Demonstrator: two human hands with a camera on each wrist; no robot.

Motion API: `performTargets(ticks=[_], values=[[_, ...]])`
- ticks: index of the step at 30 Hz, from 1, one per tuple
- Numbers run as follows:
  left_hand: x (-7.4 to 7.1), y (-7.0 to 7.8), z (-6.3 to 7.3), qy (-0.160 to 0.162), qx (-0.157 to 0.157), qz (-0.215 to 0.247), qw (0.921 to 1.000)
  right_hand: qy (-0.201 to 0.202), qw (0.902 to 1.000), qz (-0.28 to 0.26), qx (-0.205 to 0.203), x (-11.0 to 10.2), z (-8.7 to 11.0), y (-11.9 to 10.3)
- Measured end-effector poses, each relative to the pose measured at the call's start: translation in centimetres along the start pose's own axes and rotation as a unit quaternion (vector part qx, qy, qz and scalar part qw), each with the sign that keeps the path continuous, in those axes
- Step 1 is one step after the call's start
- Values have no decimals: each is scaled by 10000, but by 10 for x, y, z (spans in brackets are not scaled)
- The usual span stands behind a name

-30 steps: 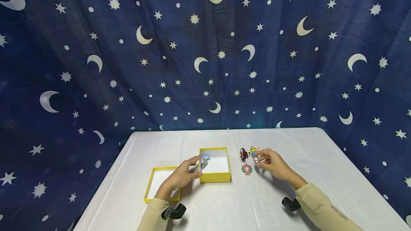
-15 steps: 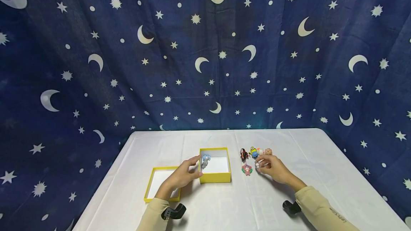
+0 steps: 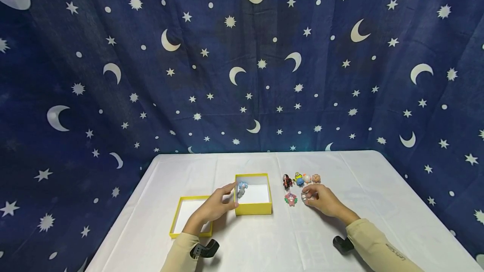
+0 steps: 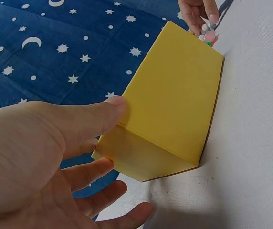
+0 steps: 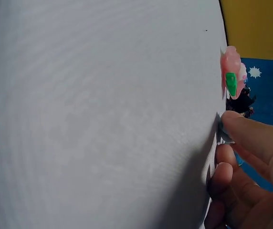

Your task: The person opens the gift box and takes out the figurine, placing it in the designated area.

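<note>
My left hand [image 3: 213,209] holds the left side of an open yellow box [image 3: 253,209], thumb at its front corner. In the left wrist view the thumb lies on the box's yellow wall and the other fingers are by the adjoining side. A blue and grey figurine [image 3: 241,191] lies inside, against the left wall. With thumb and fingertips my right hand [image 3: 325,200] pinches a small grey and white figurine [image 3: 304,197] at the tablecloth, partly hidden by the fingers. Just left of it lies a pink figurine [image 3: 290,199] with green sides.
Behind the right hand stand a black and red figurine [image 3: 287,181], a yellow and blue one [image 3: 299,179], a white one [image 3: 307,178] and a tan one [image 3: 316,178]. The yellow-rimmed lid [image 3: 177,217] lies left of the box. A starry curtain [image 3: 242,74] hangs behind.
My right hand has drawn the grey and white figurine toward the front, away from the back row, to beside the pink one. The left hand and box stay put.
</note>
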State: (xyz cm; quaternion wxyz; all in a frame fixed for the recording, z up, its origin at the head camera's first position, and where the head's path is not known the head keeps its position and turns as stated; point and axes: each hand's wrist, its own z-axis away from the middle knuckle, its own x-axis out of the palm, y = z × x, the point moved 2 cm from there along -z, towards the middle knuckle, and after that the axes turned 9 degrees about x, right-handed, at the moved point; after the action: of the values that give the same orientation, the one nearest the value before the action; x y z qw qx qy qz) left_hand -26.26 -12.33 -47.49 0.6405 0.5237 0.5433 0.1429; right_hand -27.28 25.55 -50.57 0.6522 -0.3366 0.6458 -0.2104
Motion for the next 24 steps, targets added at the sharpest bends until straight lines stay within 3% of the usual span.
performTargets(ticks=[11, 24], values=[[0, -1, 0, 36, -105, 15, 9999, 7, 9997, 243, 59, -3, -1, -1], [0, 0, 0, 42, -111, -26, 9999, -3, 10000, 15, -2, -18, -2, -15]])
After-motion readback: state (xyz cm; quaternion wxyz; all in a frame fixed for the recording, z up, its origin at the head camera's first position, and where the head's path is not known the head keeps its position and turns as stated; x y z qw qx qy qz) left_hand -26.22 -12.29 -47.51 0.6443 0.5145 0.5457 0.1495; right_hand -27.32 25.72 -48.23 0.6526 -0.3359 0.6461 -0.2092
